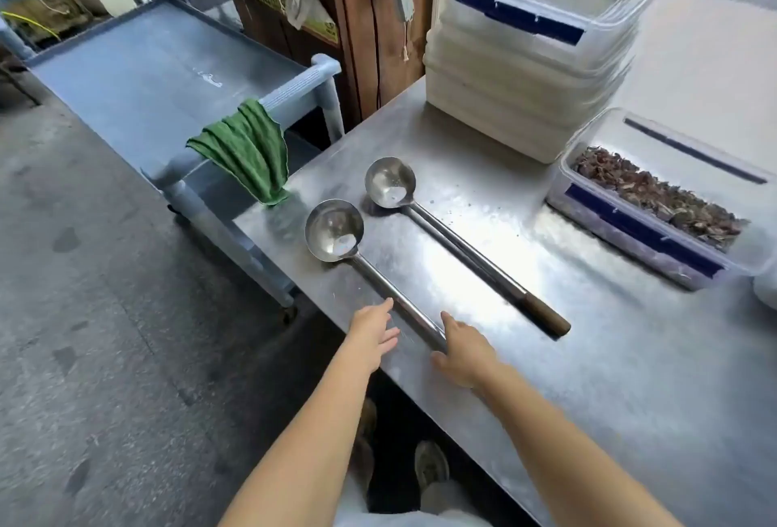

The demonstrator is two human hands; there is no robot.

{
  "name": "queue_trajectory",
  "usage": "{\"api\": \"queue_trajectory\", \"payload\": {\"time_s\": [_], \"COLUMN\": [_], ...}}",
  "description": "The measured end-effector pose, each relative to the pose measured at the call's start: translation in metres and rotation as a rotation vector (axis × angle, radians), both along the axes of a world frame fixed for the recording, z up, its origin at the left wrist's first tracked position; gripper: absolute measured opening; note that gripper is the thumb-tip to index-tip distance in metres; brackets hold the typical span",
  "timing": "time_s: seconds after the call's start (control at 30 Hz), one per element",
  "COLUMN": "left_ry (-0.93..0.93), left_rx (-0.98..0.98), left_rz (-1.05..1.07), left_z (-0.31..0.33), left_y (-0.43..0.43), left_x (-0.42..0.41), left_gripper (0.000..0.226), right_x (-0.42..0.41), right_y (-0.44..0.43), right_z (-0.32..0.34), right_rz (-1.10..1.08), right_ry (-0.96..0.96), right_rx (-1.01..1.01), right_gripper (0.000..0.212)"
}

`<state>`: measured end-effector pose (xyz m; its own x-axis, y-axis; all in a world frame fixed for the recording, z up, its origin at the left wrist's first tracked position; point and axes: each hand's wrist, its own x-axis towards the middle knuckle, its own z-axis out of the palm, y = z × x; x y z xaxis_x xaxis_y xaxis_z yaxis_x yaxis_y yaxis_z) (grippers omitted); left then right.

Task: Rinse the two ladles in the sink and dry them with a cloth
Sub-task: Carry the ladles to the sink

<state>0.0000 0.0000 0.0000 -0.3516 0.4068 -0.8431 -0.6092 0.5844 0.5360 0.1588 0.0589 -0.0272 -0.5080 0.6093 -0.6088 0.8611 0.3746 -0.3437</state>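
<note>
Two long steel ladles lie side by side on the steel table (pixel 588 358), bowls up and pointing away from me. The near ladle (pixel 336 238) has its handle end under my right hand (pixel 462 354), whose fingers rest over the handle. My left hand (pixel 374 331) hovers open just left of that handle, fingers spread, holding nothing. The far ladle (pixel 389 184) has a dark wooden handle tip and lies untouched. A green cloth (pixel 248 150) hangs over the rail of the grey cart. No sink is in view.
A grey plastic cart (pixel 138 77) stands left of the table. Stacked white lidded containers (pixel 529 56) sit at the table's back. A clear box of dried brown pieces (pixel 656 207) sits at right. Concrete floor lies to the left.
</note>
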Motion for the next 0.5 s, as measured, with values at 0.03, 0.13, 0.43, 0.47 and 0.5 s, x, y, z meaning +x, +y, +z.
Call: {"api": "queue_trajectory", "payload": {"time_s": [0.03,0.13,0.43,0.47,0.5], "left_ry": [-0.029,-0.167,-0.292,-0.283,-0.275], "left_rx": [0.004,0.035,0.041,0.039,0.038], "left_rz": [0.052,0.135,0.177,0.178,0.177], "left_z": [-0.004,-0.017,-0.048,-0.051,-0.054], "left_y": [0.004,0.009,0.03,0.032,0.034], "left_x": [-0.002,-0.011,-0.046,-0.05,-0.054], "left_gripper": [0.052,0.048,0.045,0.043,0.042], "right_x": [-0.001,-0.002,-0.01,-0.012,-0.015], "right_y": [-0.001,-0.004,-0.005,-0.002,0.001], "right_z": [-0.002,-0.012,-0.022,-0.02,-0.018], "right_rz": [-0.015,-0.054,-0.142,-0.134,-0.121], "right_ry": [0.009,-0.012,-0.095,-0.104,-0.108], "right_rx": [0.017,0.077,0.106,0.075,0.05], "right_gripper": [0.073,0.051,0.028,0.025,0.02]}}
